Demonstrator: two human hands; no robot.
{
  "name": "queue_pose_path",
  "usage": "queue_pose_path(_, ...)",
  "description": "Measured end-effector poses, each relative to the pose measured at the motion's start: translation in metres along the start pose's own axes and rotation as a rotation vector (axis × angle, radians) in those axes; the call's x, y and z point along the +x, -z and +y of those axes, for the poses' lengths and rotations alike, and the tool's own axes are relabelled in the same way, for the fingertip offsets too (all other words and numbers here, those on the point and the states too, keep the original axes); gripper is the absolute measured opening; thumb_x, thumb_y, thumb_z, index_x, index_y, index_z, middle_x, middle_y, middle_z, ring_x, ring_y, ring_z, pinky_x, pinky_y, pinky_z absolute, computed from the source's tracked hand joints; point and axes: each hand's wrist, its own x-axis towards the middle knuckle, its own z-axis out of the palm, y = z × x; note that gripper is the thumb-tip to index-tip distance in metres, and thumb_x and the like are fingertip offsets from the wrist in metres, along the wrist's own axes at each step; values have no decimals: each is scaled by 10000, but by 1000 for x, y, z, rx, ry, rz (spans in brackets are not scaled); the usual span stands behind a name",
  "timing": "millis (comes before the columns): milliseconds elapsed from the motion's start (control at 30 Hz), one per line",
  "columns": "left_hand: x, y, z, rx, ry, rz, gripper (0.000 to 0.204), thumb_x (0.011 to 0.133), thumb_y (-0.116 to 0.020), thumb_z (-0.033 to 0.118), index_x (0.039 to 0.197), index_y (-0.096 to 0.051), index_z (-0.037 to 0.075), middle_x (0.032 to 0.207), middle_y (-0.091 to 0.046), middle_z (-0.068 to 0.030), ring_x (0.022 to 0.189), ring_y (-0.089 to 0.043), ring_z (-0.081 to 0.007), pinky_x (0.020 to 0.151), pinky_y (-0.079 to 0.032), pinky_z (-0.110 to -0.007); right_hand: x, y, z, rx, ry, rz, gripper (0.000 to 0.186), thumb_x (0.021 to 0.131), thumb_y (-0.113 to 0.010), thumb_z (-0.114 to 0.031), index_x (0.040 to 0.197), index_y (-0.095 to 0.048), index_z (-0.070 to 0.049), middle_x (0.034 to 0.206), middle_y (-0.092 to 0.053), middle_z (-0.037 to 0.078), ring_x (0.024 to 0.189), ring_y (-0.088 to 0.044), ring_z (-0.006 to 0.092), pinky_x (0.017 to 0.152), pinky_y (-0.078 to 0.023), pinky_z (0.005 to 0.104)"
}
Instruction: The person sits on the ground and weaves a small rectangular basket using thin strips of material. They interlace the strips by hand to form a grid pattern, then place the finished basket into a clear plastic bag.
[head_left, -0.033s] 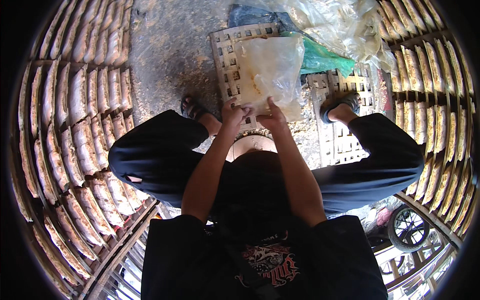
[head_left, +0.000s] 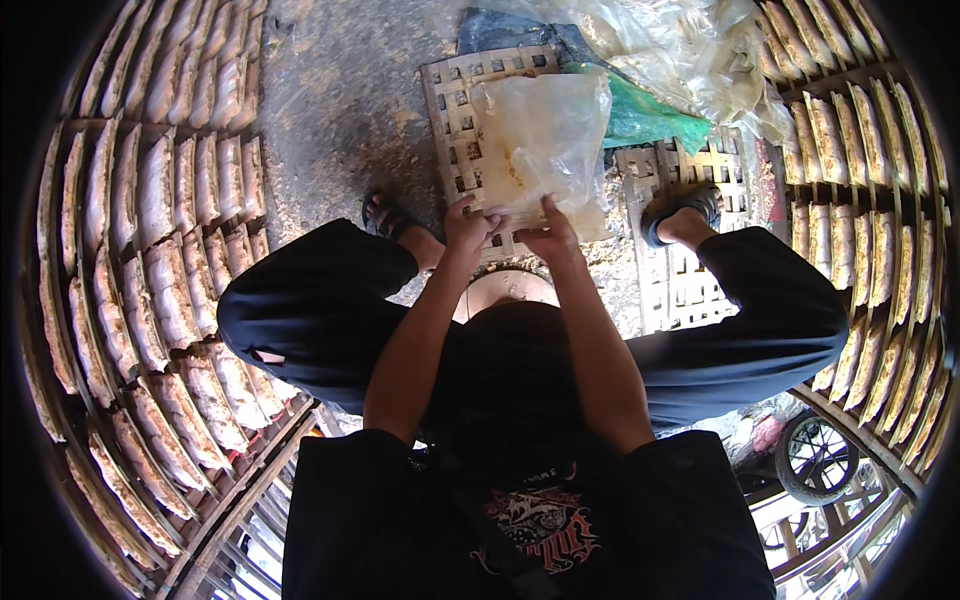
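Note:
A cloudy clear plastic bag (head_left: 540, 125) with orange-brown stains lies over a woven slatted panel (head_left: 450, 110) between my feet. At the bag's near left corner, my left hand (head_left: 472, 226) is closed, its fingers curled on the plastic's edge. A little to the right, my right hand (head_left: 552, 234) grips the same near edge, its thumb pointing away from me along the bag. The undersides of the fingers are hidden. Below my hands shows the rim of a pale round object (head_left: 508, 287), partly covered by my dark shirt.
Crumpled clear plastic (head_left: 690, 45) and a green plastic sheet (head_left: 645, 115) lie beyond the bag. Another slatted panel (head_left: 680, 285) is under my right foot. Racks of pale, rough-edged slabs stand left (head_left: 170, 280) and right (head_left: 860, 240). A spoked wheel (head_left: 818, 458) sits at lower right.
My right hand has shifted very slightly to the right, and the bag's right side has moved a little with it. My left hand stays in place.

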Motion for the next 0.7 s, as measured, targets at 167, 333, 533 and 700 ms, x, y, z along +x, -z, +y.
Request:
queue_pose_path(167, 21, 9, 2, -44, 75, -199, 521, 888, -550, -139, 1377, -437, 0, 1195, -602, -186, 1077, -651, -307, 885, -611, -400, -20, -17, -16, -101, 155, -24, 442, 993, -560, -459, 1263, -587, -110, 1295, -568, 81, 1188, -534, 257, 1072, -413, 453)
queue_pose_path(333, 11, 4, 28, -211, 234, -286, 410, 903, -683, 83, 1279, -527, 39, 1073, -663, -145, 837, -708, -249, 720, -617, -349, -26, -31, -11, -512, 72, 25, 442, 982, -595, -454, 1278, -607, -127, 1270, -579, 38, 1143, -516, 214, 1029, -408, 417)
queue_pose_path(533, 37, 10, 10, -46, -163, -76, 208, 900, -726, 164, 1052, -617, 73, 811, -640, -18, 531, -554, -111, 485, -462, -257, -18, -9, -13, -342, 138, 136, 328, 980, -634, -368, 1187, -623, -114, 1187, -579, 40, 1094, -512, 194, 951, -457, 376)
queue_pose_path(700, 42, 14, 18, -9, -325, -66, 185, 887, -748, 162, 970, -610, 72, 758, -617, -8, 505, -506, -84, 438, -400, -255, -28, 3, -22, 136, 144, 44, 464, 972, -615, -432, 1285, -539, -97, 1259, -569, 92, 1254, -484, 263, 1057, -441, 490)
